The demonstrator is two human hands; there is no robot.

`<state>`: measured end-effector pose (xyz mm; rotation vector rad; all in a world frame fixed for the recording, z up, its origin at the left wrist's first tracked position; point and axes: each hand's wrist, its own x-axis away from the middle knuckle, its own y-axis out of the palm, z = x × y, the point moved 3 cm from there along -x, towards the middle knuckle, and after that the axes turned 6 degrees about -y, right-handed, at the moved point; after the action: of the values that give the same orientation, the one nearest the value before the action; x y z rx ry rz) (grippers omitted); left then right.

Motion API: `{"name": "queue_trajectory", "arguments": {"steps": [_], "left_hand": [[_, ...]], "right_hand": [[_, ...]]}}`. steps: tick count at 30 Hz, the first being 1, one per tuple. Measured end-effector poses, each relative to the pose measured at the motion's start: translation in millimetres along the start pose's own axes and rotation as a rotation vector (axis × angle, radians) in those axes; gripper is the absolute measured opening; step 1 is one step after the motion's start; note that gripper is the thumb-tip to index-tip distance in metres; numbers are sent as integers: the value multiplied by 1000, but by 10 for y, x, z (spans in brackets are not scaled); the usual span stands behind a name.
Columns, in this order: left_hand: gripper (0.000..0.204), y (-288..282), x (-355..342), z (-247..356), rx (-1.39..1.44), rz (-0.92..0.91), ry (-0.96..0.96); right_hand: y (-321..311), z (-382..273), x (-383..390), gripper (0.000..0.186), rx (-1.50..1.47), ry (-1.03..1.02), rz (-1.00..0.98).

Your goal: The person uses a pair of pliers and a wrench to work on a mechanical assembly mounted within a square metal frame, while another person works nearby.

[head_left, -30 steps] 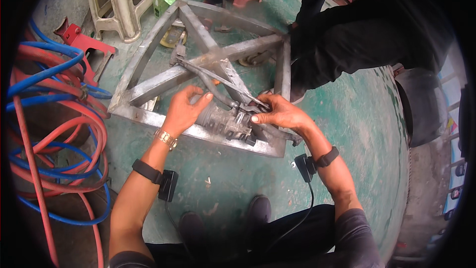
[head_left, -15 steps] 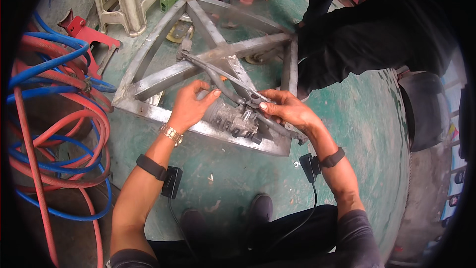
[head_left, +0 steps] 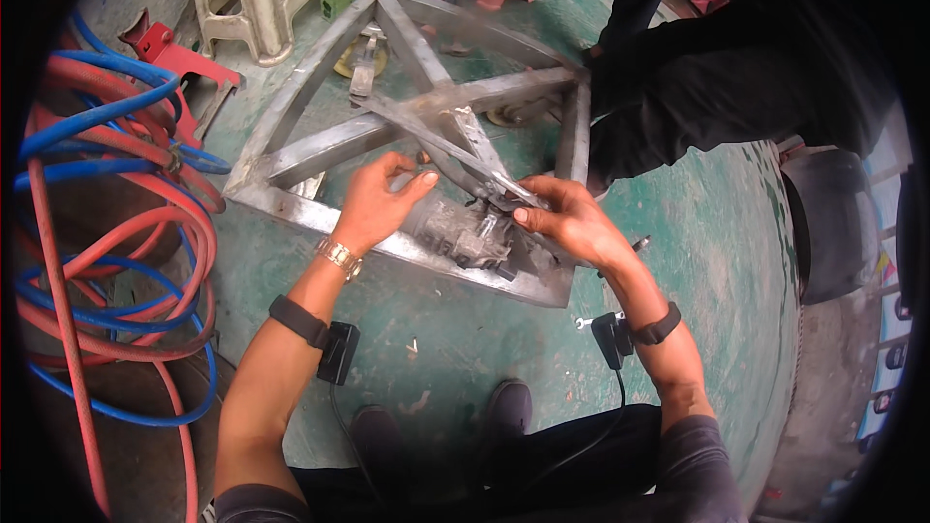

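The right hand [head_left: 572,221] pinches a rod [head_left: 418,128] while the left hand [head_left: 380,201] curls half-open by a housing [head_left: 444,226], its hold unclear; a slackened pinch could drop the rod.

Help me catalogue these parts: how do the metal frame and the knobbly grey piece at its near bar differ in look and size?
The frame is far larger; the knobbly piece is compact. The frame has straight, crossing bars, while the piece is irregular with small projections. The frame has wide open gaps; the piece looks more solid. Both look grey and metallic.
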<state>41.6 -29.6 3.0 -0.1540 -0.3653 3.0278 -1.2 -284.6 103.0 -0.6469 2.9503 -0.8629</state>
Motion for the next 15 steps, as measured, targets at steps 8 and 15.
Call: {"name": "queue_trajectory", "arguments": {"steps": [8, 15], "left_hand": [[47, 8, -22, -32, 87, 6, -10], [35, 19, -10, -29, 64, -38, 54]], "right_hand": [[46, -107, 32, 40, 38, -16, 19], [86, 59, -7, 41, 100, 25, 54]]}}
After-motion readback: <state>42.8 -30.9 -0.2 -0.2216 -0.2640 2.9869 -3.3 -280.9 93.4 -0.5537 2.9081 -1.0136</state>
